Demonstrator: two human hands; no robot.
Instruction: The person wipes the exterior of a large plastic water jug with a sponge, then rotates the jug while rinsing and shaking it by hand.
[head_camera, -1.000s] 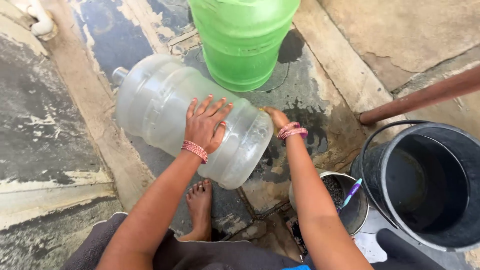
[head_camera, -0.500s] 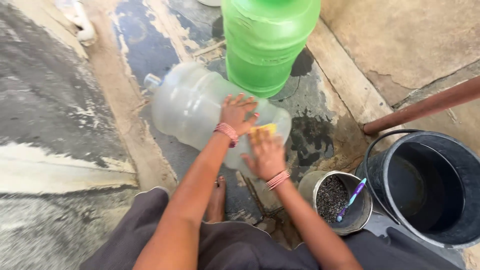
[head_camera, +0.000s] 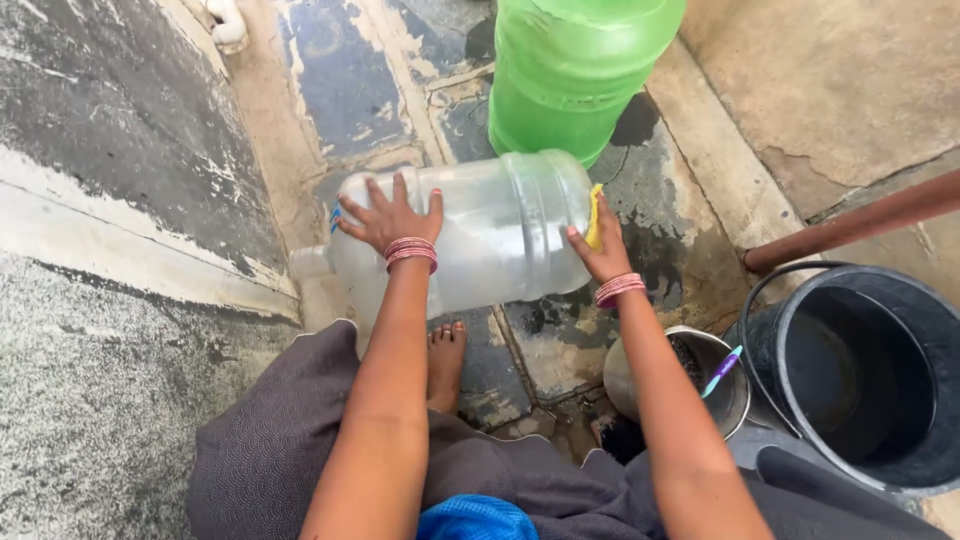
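A clear plastic water jug (head_camera: 470, 235) is laid on its side on the wet stone floor (head_camera: 360, 80), its narrow neck pointed toward the left and its ribbed base toward the right. The left hand (head_camera: 392, 215) is spread flat on the upper shoulder of the jug near the neck, fingers splayed and not closed around anything; pink bangles (head_camera: 411, 250) are worn at that wrist. A small blue patch, perhaps a label, is seen on the jug just beside the left fingertips, too small to be made out. The right hand (head_camera: 600, 250) is pressed against the base end of the jug, and a yellow scrubbing sponge (head_camera: 594, 215) is gripped between its fingers and the jug's surface. A green water jug (head_camera: 575, 70) is stood upright just behind the clear one, touching or nearly touching it. At the right, a black bucket (head_camera: 870, 370) with a wire handle is placed, and just beside it a small metal bowl (head_camera: 725, 395) holding dark grains and a purple-and-blue toothbrush (head_camera: 722, 370) is set. A rusty brown pipe (head_camera: 860, 222) is run diagonally above the bucket. A bare foot (head_camera: 446, 362) is rested on the floor below the clear jug, next to grey cloth (head_camera: 270, 440)
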